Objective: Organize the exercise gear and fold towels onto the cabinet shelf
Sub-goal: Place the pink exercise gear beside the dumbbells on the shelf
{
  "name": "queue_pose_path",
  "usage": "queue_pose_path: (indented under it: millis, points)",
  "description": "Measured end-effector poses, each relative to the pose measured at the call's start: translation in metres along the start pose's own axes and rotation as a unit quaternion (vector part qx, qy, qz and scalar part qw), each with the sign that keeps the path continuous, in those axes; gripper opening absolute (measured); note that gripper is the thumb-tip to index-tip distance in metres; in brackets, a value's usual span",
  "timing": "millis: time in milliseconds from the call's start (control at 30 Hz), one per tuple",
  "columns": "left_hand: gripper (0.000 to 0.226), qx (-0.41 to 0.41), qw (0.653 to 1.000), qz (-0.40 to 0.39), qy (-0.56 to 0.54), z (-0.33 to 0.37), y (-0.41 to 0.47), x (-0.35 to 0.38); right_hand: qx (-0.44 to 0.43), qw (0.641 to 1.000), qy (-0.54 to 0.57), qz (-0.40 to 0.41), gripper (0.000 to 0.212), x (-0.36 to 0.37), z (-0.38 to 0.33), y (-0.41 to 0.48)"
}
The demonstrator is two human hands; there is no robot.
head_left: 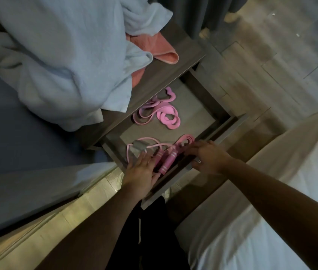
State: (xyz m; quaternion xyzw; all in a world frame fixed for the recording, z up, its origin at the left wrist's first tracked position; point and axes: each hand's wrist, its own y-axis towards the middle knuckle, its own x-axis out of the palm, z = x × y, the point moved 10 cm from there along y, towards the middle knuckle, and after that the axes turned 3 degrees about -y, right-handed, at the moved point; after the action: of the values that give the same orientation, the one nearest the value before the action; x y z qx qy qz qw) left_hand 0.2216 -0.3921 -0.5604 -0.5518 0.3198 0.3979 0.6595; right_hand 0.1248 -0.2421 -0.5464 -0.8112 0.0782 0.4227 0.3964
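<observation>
We find the exercise gear lying in the open drawer [210, 100] below the cabinet top [179, 53]. A pink jump rope [166, 162] lies at the near end: two pink handles with pale rings, side by side, with the cord looped toward a small grey tag [138, 149]. A tightly coiled pink band [187, 139] sits just beside the handles, against the drawer front. Loose pink resistance bands [162, 114] lie tangled mid-drawer, apart from the rope.

The towels are unfolded. A light blue towel [66, 55] is heaped across the cabinet top and hangs over its edge, with a coral towel [160, 48] partly under it.

The left hand [141, 171] lies flat, fingers straight, on the near handle and cord; it grips nothing. The right hand [210, 157] reaches over the drawer front with fingers spread and extended toward the handles and the coiled band, holding nothing we can see.

The right fingertips are blurred, so we cannot confirm contact with the rope. The blue towel covers the rear of the cabinet top.
</observation>
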Motion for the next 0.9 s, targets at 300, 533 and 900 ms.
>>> queue_pose_path:
  millis: [300, 533, 900]
  points:
    - [0.076, -0.014, 0.999, 0.017, 0.049, -0.021, 0.103, -0.029, 0.118, 0.992, 0.030, 0.044, 0.077, -0.018, 0.046, 0.088]
    - [0.084, -0.053, 0.997, 0.005, 0.047, -0.053, 0.148, -0.005, 0.113, 0.990, 0.065, 0.060, 0.082, -0.006, 0.055, 0.144]
    - [0.055, -0.057, 0.991, 0.084, 0.082, -0.045, 0.166, -0.006, 0.172, 0.928, 0.264, 0.197, 0.024, -0.007, 0.071, 0.153]
